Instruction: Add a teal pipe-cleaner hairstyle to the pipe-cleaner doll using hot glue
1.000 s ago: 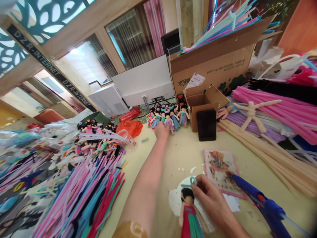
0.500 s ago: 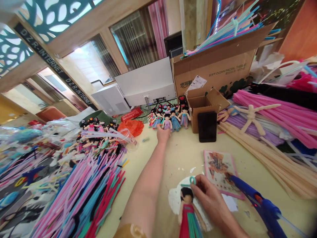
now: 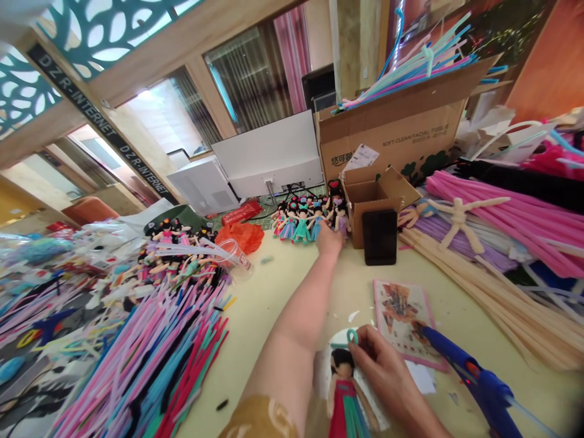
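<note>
My left hand (image 3: 329,239) reaches far across the yellow table (image 3: 283,286) to a row of small finished dolls (image 3: 301,220); its fingers are hidden among the dolls on the right end. My right hand (image 3: 383,371) rests near the table's front edge, fingers pinched on a doll (image 3: 344,392) with black hair and a red and green dress, beside a teal loop (image 3: 352,334) at the doll's head. The doll lies on a white round pad (image 3: 325,372).
A blue glue gun (image 3: 474,377) lies right of my right hand, by a printed card (image 3: 401,316). A black phone (image 3: 379,236) leans on a small open box (image 3: 371,193). Pipe cleaner piles (image 3: 150,365) fill the left; pink and beige stems (image 3: 506,207) fill the right.
My left hand has shifted right along the doll row, from the lilac doll toward the dolls next to the small box. My right hand stays on the doll.
</note>
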Demonstrator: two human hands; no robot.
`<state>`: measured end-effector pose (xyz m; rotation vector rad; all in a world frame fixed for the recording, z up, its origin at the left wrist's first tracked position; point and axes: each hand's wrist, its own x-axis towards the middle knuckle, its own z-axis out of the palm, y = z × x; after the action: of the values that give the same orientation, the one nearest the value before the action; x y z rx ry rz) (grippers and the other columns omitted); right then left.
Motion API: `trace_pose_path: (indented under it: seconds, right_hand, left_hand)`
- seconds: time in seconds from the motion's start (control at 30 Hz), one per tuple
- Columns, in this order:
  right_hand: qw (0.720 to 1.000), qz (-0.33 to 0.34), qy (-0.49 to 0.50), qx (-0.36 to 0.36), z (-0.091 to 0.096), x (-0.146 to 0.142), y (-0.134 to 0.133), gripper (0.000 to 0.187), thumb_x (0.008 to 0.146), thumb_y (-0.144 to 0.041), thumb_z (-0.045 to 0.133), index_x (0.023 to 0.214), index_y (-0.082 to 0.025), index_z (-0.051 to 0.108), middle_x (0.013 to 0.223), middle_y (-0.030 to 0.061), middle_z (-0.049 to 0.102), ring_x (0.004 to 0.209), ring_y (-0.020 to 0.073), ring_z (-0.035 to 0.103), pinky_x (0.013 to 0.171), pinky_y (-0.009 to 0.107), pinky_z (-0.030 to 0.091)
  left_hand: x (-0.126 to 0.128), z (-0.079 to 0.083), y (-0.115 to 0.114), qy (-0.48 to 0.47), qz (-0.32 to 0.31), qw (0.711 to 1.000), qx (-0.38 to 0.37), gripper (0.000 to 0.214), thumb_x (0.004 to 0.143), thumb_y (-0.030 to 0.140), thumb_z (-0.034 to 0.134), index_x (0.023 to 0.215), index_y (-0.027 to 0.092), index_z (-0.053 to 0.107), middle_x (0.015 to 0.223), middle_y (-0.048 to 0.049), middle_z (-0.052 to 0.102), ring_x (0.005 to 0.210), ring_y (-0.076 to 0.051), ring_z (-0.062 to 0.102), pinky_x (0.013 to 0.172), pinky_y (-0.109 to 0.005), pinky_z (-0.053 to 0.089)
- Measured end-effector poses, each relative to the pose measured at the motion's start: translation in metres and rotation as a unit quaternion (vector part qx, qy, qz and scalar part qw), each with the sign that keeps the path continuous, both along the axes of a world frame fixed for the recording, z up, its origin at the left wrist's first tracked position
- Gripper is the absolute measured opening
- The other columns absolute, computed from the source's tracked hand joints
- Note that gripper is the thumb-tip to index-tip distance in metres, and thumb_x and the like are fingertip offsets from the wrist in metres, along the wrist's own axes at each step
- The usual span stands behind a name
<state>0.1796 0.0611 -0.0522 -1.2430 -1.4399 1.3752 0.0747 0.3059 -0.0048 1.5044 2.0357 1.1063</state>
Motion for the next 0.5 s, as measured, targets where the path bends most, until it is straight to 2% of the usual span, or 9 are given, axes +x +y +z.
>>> trace_pose_path:
  seconds: [0.17, 0.27, 0.4, 0.5]
  right_hand:
    - [1.0, 0.003, -0.007, 0.005, -0.004, 0.0, 0.001, 0.02, 0.083, -0.036, 0.048, 0.071, -0.021, 0.044, 0.065, -0.0041, 0.04, 0.063, 0.0127, 0.041, 0.058, 0.024, 0.035]
    - [1.0, 0.007, -0.016, 0.005, -0.003, 0.0, 0.0, 0.019, 0.083, -0.035, 0.048, 0.071, -0.021, 0.044, 0.066, -0.0038, 0.04, 0.063, 0.0128, 0.041, 0.058, 0.024, 0.034]
    - [1.0, 0.007, -0.022, 0.004, -0.003, -0.001, 0.0, 0.018, 0.083, -0.035, 0.047, 0.072, -0.021, 0.044, 0.066, -0.0035, 0.042, 0.063, 0.0132, 0.042, 0.058, 0.024, 0.035]
    - [0.999, 0.007, -0.032, 0.008, -0.003, 0.0, 0.0, 0.018, 0.082, -0.034, 0.048, 0.071, -0.021, 0.043, 0.065, -0.0038, 0.04, 0.063, 0.0129, 0.041, 0.057, 0.024, 0.035]
  left_hand:
    - [0.002, -0.007, -0.008, 0.055, -0.029, 0.997, 0.045, 0.035, 0.079, 0.027, 0.058, 0.11, 0.017, 0.047, 0.105, -0.0152, 0.064, 0.098, -0.027, 0.062, 0.081, -0.035, 0.044]
    - [-0.004, -0.013, -0.014, 0.07, -0.04, 0.996, 0.045, 0.035, 0.077, 0.028, 0.061, 0.107, 0.017, 0.048, 0.1, -0.0144, 0.064, 0.095, -0.028, 0.062, 0.08, -0.036, 0.044]
    - [-0.01, -0.023, -0.003, -0.008, -0.028, 1.0, -0.01, 0.035, 0.07, 0.028, 0.067, 0.099, 0.016, 0.051, 0.087, -0.0137, 0.065, 0.09, -0.033, 0.064, 0.077, -0.039, 0.044]
    - [-0.009, -0.028, 0.013, -0.104, -0.04, 0.994, -0.012, 0.034, 0.065, 0.024, 0.072, 0.093, 0.015, 0.054, 0.085, -0.0143, 0.064, 0.089, -0.033, 0.064, 0.075, -0.039, 0.045]
